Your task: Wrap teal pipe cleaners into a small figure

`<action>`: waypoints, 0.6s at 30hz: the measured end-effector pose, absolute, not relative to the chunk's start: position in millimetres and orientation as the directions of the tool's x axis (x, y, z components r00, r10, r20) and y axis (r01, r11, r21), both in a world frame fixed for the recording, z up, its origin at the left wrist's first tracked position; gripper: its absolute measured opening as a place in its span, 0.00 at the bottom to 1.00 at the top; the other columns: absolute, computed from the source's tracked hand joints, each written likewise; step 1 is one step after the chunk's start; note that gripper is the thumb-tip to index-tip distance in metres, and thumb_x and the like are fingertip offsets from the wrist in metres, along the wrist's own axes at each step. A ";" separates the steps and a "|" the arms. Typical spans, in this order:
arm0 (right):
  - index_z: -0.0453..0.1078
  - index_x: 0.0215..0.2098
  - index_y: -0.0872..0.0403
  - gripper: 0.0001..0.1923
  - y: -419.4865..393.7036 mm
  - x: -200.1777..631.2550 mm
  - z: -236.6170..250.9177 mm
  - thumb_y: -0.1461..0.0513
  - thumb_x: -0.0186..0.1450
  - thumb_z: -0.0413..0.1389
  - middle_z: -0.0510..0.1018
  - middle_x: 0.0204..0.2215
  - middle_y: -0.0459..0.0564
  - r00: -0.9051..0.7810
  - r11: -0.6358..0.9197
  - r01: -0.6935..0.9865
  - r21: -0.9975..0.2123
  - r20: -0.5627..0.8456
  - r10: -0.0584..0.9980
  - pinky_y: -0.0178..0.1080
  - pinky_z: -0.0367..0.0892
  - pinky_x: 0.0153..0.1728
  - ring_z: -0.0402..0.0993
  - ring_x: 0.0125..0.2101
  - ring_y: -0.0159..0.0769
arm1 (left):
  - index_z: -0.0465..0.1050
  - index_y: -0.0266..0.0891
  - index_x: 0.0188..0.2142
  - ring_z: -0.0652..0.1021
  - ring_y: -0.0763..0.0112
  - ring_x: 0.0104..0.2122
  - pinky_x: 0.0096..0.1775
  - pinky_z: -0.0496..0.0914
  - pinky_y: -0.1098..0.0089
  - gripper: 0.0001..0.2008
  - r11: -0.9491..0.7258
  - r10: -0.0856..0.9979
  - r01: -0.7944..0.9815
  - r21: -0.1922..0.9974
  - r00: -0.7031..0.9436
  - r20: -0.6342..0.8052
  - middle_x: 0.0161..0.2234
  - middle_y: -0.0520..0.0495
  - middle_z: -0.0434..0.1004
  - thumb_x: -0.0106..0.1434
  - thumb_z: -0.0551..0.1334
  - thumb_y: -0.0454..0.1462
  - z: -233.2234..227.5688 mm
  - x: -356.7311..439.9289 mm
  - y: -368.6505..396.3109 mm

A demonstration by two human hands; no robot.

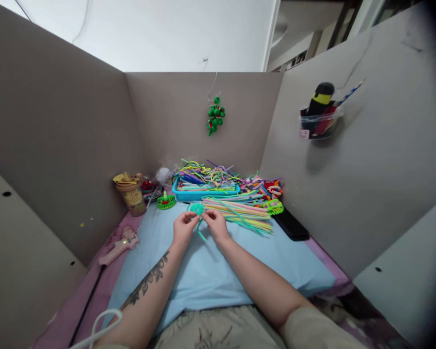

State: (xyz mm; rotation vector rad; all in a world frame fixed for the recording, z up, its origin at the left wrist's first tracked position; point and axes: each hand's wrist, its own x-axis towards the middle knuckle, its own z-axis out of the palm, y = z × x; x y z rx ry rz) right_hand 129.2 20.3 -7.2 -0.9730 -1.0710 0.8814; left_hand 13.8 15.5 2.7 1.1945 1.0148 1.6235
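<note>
Between my hands is a small teal coil of pipe cleaner, with a loose teal tail hanging below it. My left hand pinches the coil's lower left edge between thumb and fingers. From the other side, my right hand grips its lower right edge, close to where the tail leaves it. Both hands are just above the light blue cloth. Right beside my right hand lies a bundle of pastel pipe cleaners. A green frog-like pipe cleaner piece sits to the left of the coil.
Behind stands a blue tray heaped with pipe cleaners. A lidded cup and a pink glue gun are at left. A black case lies at right. Grey panels enclose the table; a tool cup hangs on the right one.
</note>
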 end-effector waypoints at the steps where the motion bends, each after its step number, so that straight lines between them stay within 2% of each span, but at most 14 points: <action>1: 0.67 0.26 0.56 0.13 20.6 129.4 -7.2 0.54 0.50 0.60 0.70 0.20 0.43 0.249 0.332 -0.113 -0.937 0.297 0.922 0.34 0.63 0.25 0.65 0.22 0.30 | 0.72 0.35 0.27 0.74 0.73 0.26 0.32 0.68 0.72 0.14 -0.298 0.948 -0.180 0.938 -0.171 0.268 0.25 0.50 0.75 0.42 0.70 0.39 2.6 14.1 15.7; 18: 0.72 0.28 0.55 0.09 16.7 132.0 -1.6 0.58 0.52 0.58 0.76 0.26 0.48 0.317 0.421 0.032 -0.906 0.409 0.856 0.38 0.67 0.33 0.71 0.28 0.34 | 0.71 0.35 0.26 0.75 0.71 0.26 0.33 0.69 0.70 0.15 -0.281 0.955 -0.212 0.936 -0.155 0.252 0.24 0.49 0.75 0.41 0.70 0.39 3.9 16.9 13.0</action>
